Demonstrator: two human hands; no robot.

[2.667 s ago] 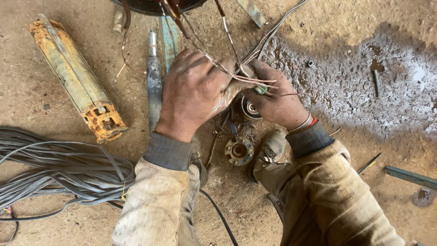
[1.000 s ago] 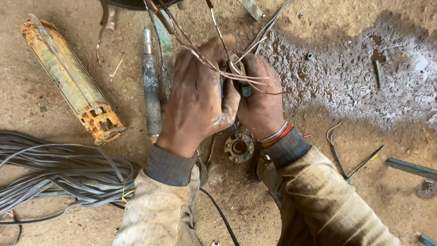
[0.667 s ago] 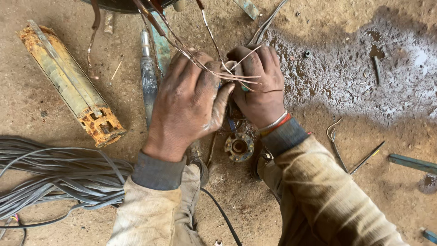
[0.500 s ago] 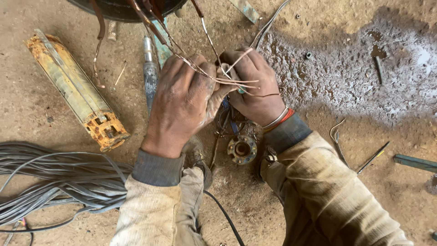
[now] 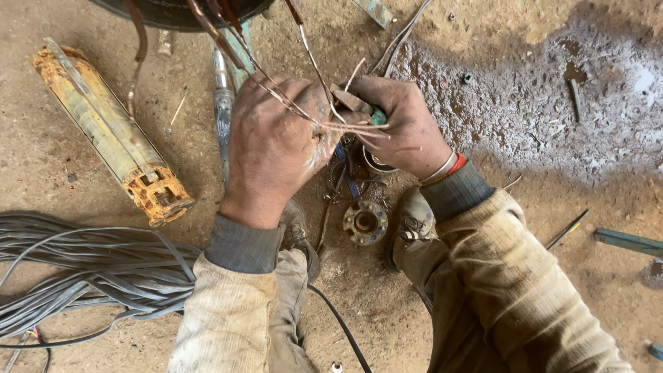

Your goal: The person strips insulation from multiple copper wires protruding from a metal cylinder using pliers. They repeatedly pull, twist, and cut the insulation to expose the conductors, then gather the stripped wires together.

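While hands grip, copper wires stretch between them.

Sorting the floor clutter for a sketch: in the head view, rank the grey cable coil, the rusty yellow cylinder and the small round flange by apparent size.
1. grey cable coil, partly cut off by the frame
2. rusty yellow cylinder
3. small round flange

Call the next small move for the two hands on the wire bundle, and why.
Probably close the green-handled tool on the thin copper-coloured wires. The left hand pinches the strands taut, the right hand has the tool right at them, and the loose ends stick out past the grip.
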